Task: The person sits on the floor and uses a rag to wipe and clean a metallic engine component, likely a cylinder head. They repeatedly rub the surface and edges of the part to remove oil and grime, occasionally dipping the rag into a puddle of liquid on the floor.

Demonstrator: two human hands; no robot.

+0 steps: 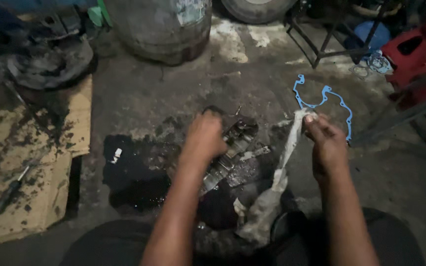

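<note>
My left hand (204, 135) is closed on a greasy metal engine casing (235, 148) that rests on the dark concrete floor in the middle of the view. My right hand (325, 140) pinches the top end of a dirty white rag (272, 192), which hangs down to the floor between my knees. A thin blue gasket (324, 101) lies flat on the floor just beyond my right hand. A dark oil stain (134, 172) spreads on the floor left of the casing.
An oil-soaked cardboard sheet (25, 162) with a screwdriver (11, 189) lies at left. A large drum (166, 27) and a tyre (255, 10) stand at the back. A metal frame (331, 34) and a red object (420, 54) are at right.
</note>
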